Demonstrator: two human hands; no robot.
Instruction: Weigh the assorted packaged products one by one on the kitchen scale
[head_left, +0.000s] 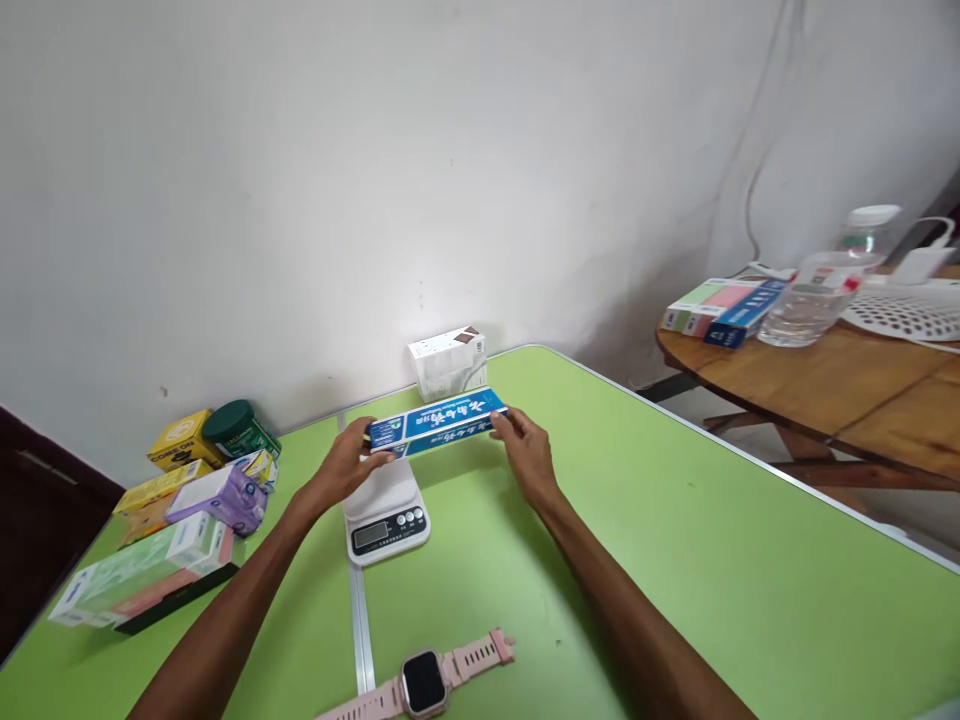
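Between my two hands I hold a long blue toothpaste box [442, 422], raised above the table and tilted slightly up to the right. The fingers of my left hand [351, 462] grip its left end. My right hand [527, 455] pinches the right end. Below the left part of the box, a white kitchen scale [388, 535] rests on the table; the back of its weighing plate is hidden by the box and my left hand. Nearer to me lies a smartwatch [424, 684] with a pink strap, its screen dark.
A white box [448, 362] stands by the wall. Packages crowd the green table's [645, 560] left side: a dark green tub [240, 430], a yellow box [180, 440], a purple pack [225, 497]. On a wooden table [840, 375] at right are boxes and a water bottle [814, 295].
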